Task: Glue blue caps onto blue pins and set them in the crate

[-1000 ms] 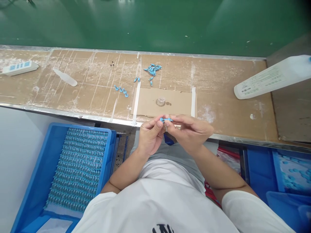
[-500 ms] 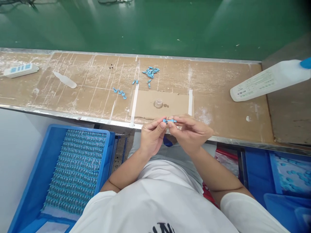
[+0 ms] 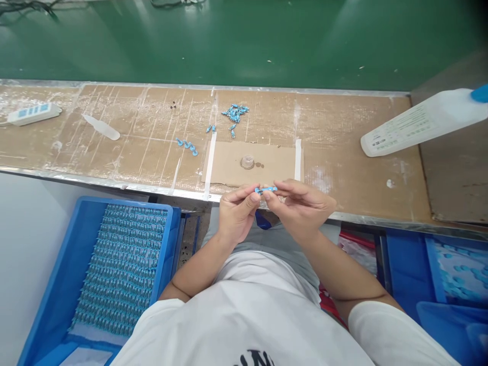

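My left hand (image 3: 236, 213) and my right hand (image 3: 299, 206) meet at the near edge of the bench, fingertips pinched together on a small blue part (image 3: 266, 190) held between them. Just beyond the hands a small clear cap (image 3: 247, 162) sits on a taped cardboard patch (image 3: 274, 162). Farther back lie a loose heap of small blue parts (image 3: 235, 113) and a short row of blue parts (image 3: 186, 145).
A blue tray (image 3: 72, 274) packed with rows of blue parts stands at lower left. Blue bins (image 3: 453, 274) with blue pieces are at lower right. A white bottle (image 3: 423, 124) lies at the right, a power strip (image 3: 32, 113) and a clear tube (image 3: 102, 127) at the left.
Both hands have stayed pinched on the blue part, shifting it only slightly up and right. The view has drifted a little.
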Available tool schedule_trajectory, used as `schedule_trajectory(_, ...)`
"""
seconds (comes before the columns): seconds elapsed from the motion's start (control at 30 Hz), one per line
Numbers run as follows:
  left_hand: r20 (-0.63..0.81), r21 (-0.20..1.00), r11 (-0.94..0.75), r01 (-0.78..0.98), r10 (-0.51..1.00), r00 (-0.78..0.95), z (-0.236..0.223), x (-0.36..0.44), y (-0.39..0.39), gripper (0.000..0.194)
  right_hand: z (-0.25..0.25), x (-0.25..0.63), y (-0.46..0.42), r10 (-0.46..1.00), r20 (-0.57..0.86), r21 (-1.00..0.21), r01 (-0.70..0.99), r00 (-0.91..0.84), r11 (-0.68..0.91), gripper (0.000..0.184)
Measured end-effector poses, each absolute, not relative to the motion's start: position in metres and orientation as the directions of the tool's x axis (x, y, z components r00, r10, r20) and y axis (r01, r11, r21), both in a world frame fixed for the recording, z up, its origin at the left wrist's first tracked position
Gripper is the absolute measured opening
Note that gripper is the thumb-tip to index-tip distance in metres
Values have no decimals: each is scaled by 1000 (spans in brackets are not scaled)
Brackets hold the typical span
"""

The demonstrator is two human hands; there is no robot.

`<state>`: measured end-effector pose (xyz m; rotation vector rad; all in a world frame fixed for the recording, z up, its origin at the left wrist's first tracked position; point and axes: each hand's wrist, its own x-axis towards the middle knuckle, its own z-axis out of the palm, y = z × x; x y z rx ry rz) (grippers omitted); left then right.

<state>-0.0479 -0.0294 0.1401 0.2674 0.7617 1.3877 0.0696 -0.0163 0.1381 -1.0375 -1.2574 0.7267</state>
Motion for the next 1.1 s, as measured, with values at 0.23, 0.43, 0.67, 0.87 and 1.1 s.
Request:
schedule_trajectory(0.23, -294, 588, 200, -784, 956, 24, 138, -51, -31, 29, 157, 65, -19, 948, 265, -964, 7, 178, 268, 21)
schedule_trajectory(0.43, -196, 531, 148, -834, 979, 49, 136, -53, -31, 26, 159, 64, -14, 997, 70, -980, -184, 11, 71, 30)
schedule_trajectory(0.67, -112, 509, 145, -849, 988, 102, 134, -60, -33, 38, 169, 56, -12, 991, -18, -955, -292, -136, -58, 35)
schedule_trajectory(0.87, -74, 517, 127, -846, 992, 104, 135, -62, -36, 44, 177, 52, -12, 977, 11, -969, -242, -211, -41, 29)
schedule_trajectory(1.1, -64, 544, 91, -834, 996, 66, 132, -65, -37, 34, 172, 60, -1, 938, 152, -965, -252, -310, 73, 34)
